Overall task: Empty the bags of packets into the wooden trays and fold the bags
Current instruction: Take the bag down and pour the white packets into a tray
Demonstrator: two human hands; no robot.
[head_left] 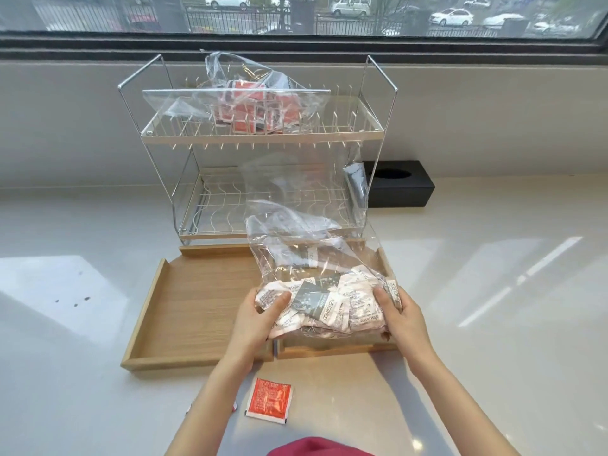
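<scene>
Pale, glossy countertop (98, 291) runs under a wide window, and both hands work at its near edge. Between them sits a clear plastic bag (316, 258), crinkled and glinting, its packed end heavy with small white and grey packets (329, 307). The left hand (260, 319) clamps the bag's left end, thumb on top and fingers curled underneath; the right hand (403, 315) grips the right end the same way. So the filled part lies crosswise from hand to hand, while the loose, mostly empty upper part rises away from both hands toward the wire rack (256, 153); whether its mouth is open I cannot tell.

Directly beneath the hands lies the right wooden tray (335, 348), mostly hidden by the bag. Just left of the left hand lies the left wooden tray (197, 301), smooth light wood with a low rim, bare inside. Tipping probably means raising the packed end so the packets slide out the far end into a tray, and neither hand is better placed for that.

Beyond the hands, on the rack's upper shelf, a second clear bag (253, 100) holds red packets. Nearer than the left wrist, one flat red packet (269, 401) lies loose on the counter.
</scene>
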